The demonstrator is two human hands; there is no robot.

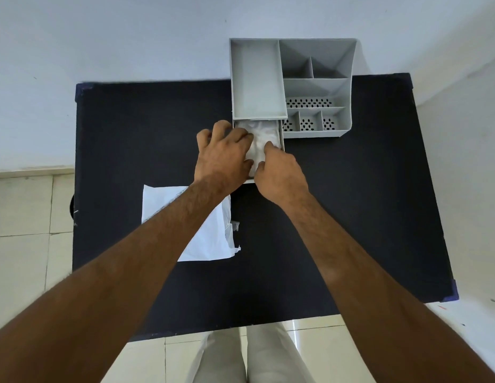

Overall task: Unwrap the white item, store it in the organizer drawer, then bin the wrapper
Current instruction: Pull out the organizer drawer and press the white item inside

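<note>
Item: soft, crumpled white fabric-like item (259, 139), lying inside the pulled-out grey plastic drawer (282, 136) at the near left of the organizer; it fills most of the drawer floor and looks bunched, not folded flat.
Step in hand: storing; judged to be the tucking-in stage, with unwrapping apparently done.
Left hand (223, 153): spread over the drawer's left edge, fingers curled down onto the item, pressing rather than gripping, as far as can be seen.
Right hand (279, 172): at the drawer's near right corner, fingertips bent onto the item; whether it pinches the fabric or only pushes it cannot be told.
Organizer: grey plastic desk organizer (318, 87) with open compartments, some with perforated floors, standing at the far edge of the desk.
Wrapper: flat white paper-like wrapper (210, 239), lying on the desk near left of the drawer, partly under the left forearm, apart from the organizer.
Desk: black-topped desk (365, 189).
Next move: judged to call for freeing both hands, sliding the drawer closed without catching fabric, then collecting the wrapper. No bin is in view.
</note>
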